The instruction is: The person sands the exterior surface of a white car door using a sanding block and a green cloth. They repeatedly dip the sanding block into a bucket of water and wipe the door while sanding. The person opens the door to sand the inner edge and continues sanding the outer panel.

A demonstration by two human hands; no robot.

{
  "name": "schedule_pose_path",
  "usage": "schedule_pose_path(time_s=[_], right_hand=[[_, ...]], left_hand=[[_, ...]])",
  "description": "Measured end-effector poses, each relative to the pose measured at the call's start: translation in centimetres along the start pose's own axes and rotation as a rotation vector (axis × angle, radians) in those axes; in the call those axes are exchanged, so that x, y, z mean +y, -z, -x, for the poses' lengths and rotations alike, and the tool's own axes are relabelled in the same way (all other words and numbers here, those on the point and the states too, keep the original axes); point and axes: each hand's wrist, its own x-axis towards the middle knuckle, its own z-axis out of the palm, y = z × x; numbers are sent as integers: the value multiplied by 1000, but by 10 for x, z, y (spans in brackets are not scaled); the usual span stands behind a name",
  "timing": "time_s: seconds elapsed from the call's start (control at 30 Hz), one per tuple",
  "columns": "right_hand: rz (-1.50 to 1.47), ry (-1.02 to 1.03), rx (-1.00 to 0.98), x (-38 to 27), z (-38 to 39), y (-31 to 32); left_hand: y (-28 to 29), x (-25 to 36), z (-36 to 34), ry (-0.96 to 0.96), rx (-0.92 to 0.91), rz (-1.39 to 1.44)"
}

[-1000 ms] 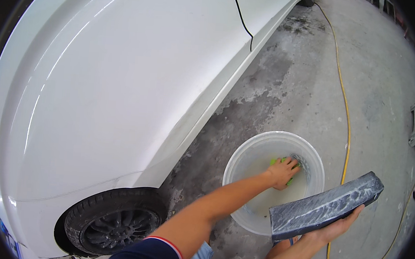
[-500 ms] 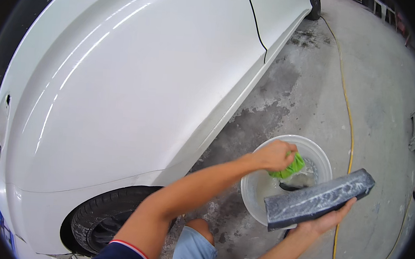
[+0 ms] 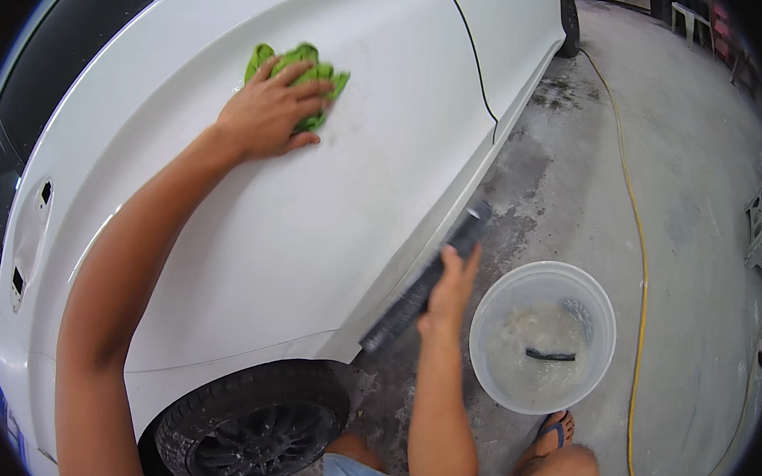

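Note:
My left hand [image 3: 272,111], fingers spread, presses a crumpled green cloth [image 3: 301,62] against the white car door [image 3: 339,208]. Parts of the cloth stick out beyond the fingertips and thumb. My right hand [image 3: 450,293] grips a long dark sanding block [image 3: 397,313], slightly blurred, tilted beside the car's lower sill. To the right of that hand, a white bucket [image 3: 477,353] stands on the floor with cloudy water and a small black piece [image 3: 551,355] in it.
The car's black wheel [image 3: 249,433] is at the lower left. A yellow hose or cord [image 3: 644,259] runs along the concrete floor [image 3: 705,219] right of the bucket. My bent knees and a sandaled foot [image 3: 554,431] are close below it.
My left hand has gone from over the bucket up to the car panel with the green cloth. My right hand has carried the sanding block leftward, away from the bucket, and turned it steeper.

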Motion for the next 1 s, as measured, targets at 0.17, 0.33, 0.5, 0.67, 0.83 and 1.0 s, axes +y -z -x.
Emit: schedule_pose_path(time_s=[0.17,0.33,0.5,0.67,0.83,1.0], right_hand=[[589,98,-22,85,14,-87],[732,331,-126,149,131,-83],[668,195,-52,140,43,-91],[539,125,-78,115,-58,-96],[563,301,-205,153,104,-85],[717,139,24,124,-56,-83]], left_hand=[[-40,16,62,-210,-54,32],[-26,-21,90,-171,39,0],[18,-78,147,-39,49,25],[43,-105,231,-105,-6,-21],[25,-100,237,9,-26,-90],[34,-96,248,-90,16,-54]])
